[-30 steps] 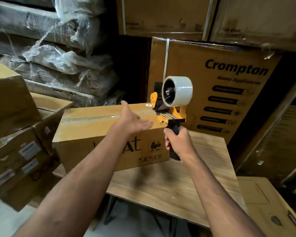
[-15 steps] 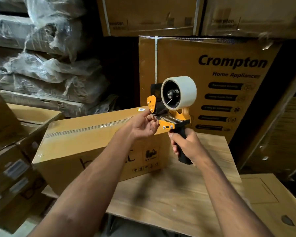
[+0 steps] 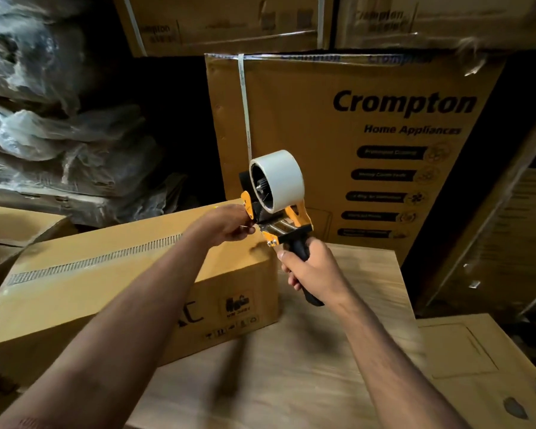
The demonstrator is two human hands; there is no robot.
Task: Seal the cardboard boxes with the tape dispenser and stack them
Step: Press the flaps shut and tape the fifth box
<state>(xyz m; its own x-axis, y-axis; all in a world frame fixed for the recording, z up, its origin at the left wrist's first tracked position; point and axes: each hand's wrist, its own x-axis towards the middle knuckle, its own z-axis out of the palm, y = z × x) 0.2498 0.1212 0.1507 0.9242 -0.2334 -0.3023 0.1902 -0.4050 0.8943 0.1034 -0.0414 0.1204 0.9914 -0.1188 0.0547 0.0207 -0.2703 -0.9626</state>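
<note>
A long cardboard box lies on the wooden table, with a strip of tape along its top seam. Above the box's right end I hold an orange and black tape dispenser carrying a white roll. My right hand is wrapped around its black handle. My left hand is at the dispenser's front, its fingers pinched at the tape end by the orange flap. What the fingers pinch is too small to make out.
A tall Crompton carton stands behind the table, with more cartons stacked above it. Plastic-wrapped bundles fill the shelves at left. Other cardboard boxes sit low at the left and at the lower right.
My left hand left the top of the box and came to the dispenser's front, fingers closing there. The dispenser rose a little and the view shifted left.
</note>
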